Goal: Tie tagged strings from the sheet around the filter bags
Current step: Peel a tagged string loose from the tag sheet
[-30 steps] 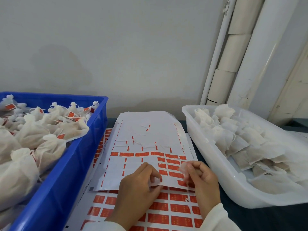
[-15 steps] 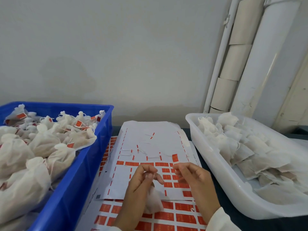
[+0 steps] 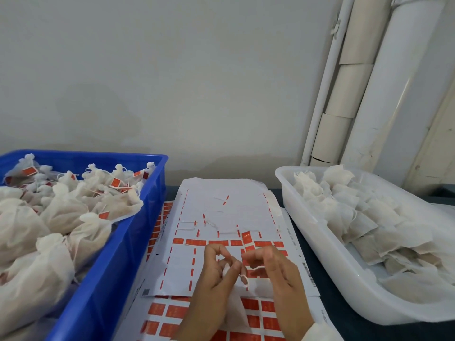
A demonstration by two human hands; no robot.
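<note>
Left hand (image 3: 216, 274) pinches the gathered neck of one filter bag (image 3: 234, 306); fingers are curled round the top and the bag body hangs down below the hand over the near edge of the sheet (image 3: 221, 210). Right hand (image 3: 275, 271) has fingers curled, apparently pinching the white string (image 3: 248, 273), which runs from its fingertips across to the bag neck and loops there. The exact pinch is too small to confirm, and no tag is visible at the hands.

The sheet lies mid-desk between the two tubs, its far half already stripped of tags and red tags (image 3: 197, 241) left in rows nearer the hands. More tag sheets lie under it toward the near edge of the desk.

Handling, as a judgement: the bag looks light, soft and floppy, a thin non-woven pouch that crumples easily, so hold it at the bunched neck, not the body. The string looks thin, limp and fiddly, so keep it taut close to the neck and work with fingertips. Paper tags likely tear if yanked.

Blue crate (image 3: 138, 217) at the left edge of the desk holds tied bags with red tags. White tub (image 3: 307, 217) at the right edge holds untied flat bags.
</note>
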